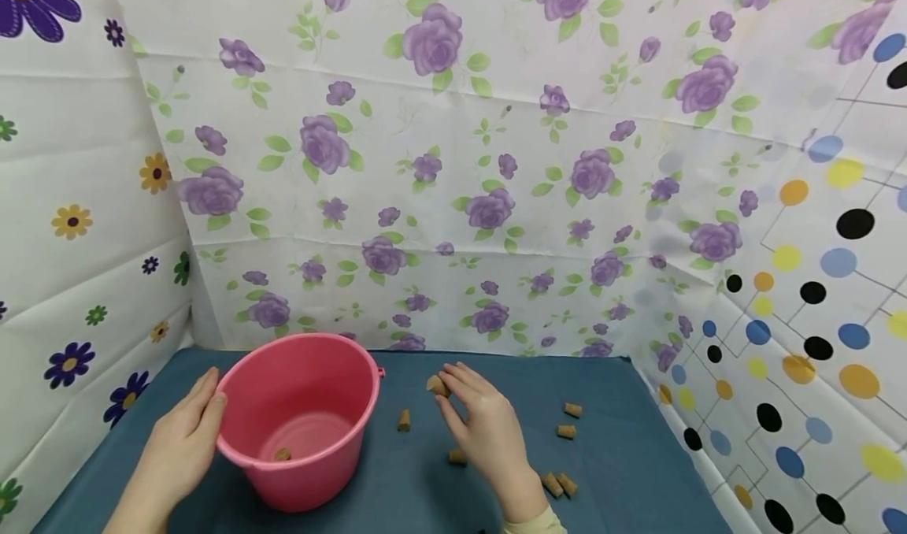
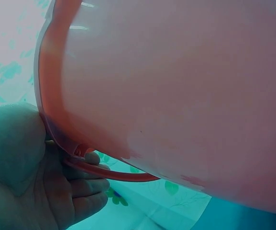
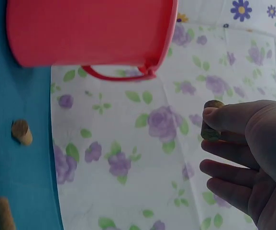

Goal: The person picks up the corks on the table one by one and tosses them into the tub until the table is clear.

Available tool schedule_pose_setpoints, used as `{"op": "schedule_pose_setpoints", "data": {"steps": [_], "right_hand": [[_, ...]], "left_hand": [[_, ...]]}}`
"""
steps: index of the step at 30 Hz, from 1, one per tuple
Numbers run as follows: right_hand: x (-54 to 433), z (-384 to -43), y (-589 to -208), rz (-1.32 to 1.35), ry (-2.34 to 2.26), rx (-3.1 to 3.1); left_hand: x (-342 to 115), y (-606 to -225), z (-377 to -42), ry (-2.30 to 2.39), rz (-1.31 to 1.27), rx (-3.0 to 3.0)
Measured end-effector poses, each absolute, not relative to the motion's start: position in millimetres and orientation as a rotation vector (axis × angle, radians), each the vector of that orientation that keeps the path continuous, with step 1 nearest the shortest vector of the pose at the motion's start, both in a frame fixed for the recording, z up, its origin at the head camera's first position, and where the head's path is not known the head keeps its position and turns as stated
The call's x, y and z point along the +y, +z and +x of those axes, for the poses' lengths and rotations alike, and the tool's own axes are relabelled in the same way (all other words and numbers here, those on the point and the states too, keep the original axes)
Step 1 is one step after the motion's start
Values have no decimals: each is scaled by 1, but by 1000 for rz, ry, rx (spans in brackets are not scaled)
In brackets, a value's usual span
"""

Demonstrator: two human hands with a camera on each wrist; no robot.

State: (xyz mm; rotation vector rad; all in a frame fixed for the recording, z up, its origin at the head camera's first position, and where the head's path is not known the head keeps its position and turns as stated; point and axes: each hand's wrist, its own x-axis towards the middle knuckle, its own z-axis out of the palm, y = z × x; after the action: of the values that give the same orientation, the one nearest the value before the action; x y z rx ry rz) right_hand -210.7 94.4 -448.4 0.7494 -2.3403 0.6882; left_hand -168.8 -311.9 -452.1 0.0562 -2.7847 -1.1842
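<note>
A pink bucket (image 1: 340, 455) stands tilted toward me on the left of the blue cloth, with one cork (image 1: 283, 454) on its bottom. My left hand (image 1: 177, 432) grips the bucket's left rim, thumb at the edge; in the left wrist view its fingers (image 2: 87, 187) lie by the bucket's handle (image 2: 123, 176). Right of the bucket, my right hand (image 1: 489, 420) pinches another cork (image 1: 437, 385) between thumb and fingertips, raised above the cloth. The right wrist view shows this cork (image 3: 211, 120) upright, the other fingers spread loosely.
Several corks lie on the blue cloth (image 1: 623, 439): a cork (image 1: 404, 420) near the bucket, a cork (image 1: 457, 457) beside my right hand, and others such as one cork (image 1: 566, 432) farther right. Patterned sheets (image 1: 453, 164) hang at the back and both sides.
</note>
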Motion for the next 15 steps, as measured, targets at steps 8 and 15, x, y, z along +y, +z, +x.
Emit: {"op": "schedule_pose_setpoints", "data": {"steps": [8,15], "right_hand": [[70,-208,-441,838,723,-2313],[51,-205,-434,893,743,-2294]], "left_hand": [[-312,-452,-168,-1191,45,-2772],[-312,-452,-169,-1197,43,-2771]]}}
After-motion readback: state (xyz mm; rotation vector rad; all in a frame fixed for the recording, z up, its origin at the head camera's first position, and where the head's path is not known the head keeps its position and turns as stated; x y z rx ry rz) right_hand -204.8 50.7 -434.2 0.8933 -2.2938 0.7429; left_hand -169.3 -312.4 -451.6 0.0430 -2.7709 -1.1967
